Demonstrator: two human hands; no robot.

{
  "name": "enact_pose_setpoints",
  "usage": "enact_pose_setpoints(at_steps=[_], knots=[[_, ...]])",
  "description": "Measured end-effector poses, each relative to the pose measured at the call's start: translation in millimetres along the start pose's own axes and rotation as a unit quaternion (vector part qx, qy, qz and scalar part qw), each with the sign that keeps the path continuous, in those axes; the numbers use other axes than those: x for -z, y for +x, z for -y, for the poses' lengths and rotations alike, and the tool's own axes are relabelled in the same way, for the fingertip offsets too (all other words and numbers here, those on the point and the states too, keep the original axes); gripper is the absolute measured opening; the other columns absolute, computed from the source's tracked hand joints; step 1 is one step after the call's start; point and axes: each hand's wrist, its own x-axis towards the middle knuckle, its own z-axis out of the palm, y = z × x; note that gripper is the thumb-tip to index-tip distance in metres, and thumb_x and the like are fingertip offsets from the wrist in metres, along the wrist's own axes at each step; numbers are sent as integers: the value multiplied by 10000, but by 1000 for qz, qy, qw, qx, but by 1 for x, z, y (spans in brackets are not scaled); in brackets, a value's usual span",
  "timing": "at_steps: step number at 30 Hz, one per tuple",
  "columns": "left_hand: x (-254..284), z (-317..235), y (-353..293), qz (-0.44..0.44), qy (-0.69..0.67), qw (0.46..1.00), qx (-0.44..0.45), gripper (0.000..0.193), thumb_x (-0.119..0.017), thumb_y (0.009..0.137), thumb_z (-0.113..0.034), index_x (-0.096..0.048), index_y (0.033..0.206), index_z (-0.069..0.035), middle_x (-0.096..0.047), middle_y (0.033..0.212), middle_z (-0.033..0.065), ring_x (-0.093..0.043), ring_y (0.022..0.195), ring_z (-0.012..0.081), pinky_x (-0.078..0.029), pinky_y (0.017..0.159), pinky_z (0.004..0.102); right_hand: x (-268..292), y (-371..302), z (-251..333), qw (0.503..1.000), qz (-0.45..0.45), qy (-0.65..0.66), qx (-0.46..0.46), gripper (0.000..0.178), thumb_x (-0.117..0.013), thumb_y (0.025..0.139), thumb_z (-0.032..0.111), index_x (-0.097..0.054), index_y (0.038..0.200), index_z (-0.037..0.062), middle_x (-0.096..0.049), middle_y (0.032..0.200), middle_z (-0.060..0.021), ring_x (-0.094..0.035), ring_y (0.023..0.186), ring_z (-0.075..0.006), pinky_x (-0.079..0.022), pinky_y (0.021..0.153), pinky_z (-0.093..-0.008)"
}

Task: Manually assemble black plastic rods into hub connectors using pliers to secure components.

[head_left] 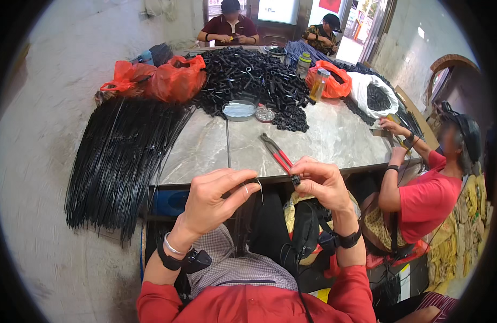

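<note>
My right hand (326, 185) has a small black part (296, 180) pinched between thumb and forefinger, the two tips drawn close together with the part between them. My left hand (213, 196) makes a like pinch on a thin metal wire (261, 192), which pokes out past my fingertips on the side toward the other hand and bends so that its free end hangs downward. (Something short and dark sits at the tip of that pinch too, but it is too small for me to tell what it is.)

What counts here is the gap between the two pinches. The black part lies to the right of the wire, roughly level with it, near but not touching. The wire's free length runs mostly up and down, across the line that joins my hands rather than along it, so its end does not point at the part. The left hand is nearer the wire, the right nearer the part, and both sit at the near edge of the tabletop (200, 145).

Beyond my right fingertips, the red-handled pliers (280, 156) lie aslant on the tabletop, head away and to the left, handles toward that hand; I cannot tell whether the handle ends touch my fingers.
</note>
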Motion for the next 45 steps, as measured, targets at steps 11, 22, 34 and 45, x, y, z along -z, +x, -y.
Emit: enact_pose_setpoints(at_steps=[11,22,34,45], knots=[[-3,-8,-5,-4,-10,1000,-10,215,-702,779,-86,-664,978,-14,-665,819,142,-633,668,253,-492,592,318,-65,-1,66,947,28,-308,88,237,-752,735,111,-653,927,13,-587,760,-44,-586,615,-116,-459,536,-238],[-7,9,1,-32,-3,999,-34,268,-670,742,-4,-666,1010,-11,-676,827,134,-650,676,224,-504,611,298,-88,17,79,756,-4,-641,132,183,-669,757,157,-578,874,50,-513,803,-83,-585,731,-243,-471,557,-353],[-2,15,4,46,-5,997,-54,318,-625,782,-109,-600,1084,-11,-612,818,170,-610,785,347,-483,674,409,-101,23,90,670,66,-735,87,140,-651,771,130,-580,848,36,-503,803,-96,-556,748,-279,-412,593,-409],[29,15,4,72,-70,994,-37,238,-552,835,-62,-595,1054,21,-611,862,228,-595,828,398,-469,714,440,-124,32,68,586,42,-793,157,191,-555,747,55,-552,923,-19,-479,819,-103,-531,776,-240,-447,634,-316]])
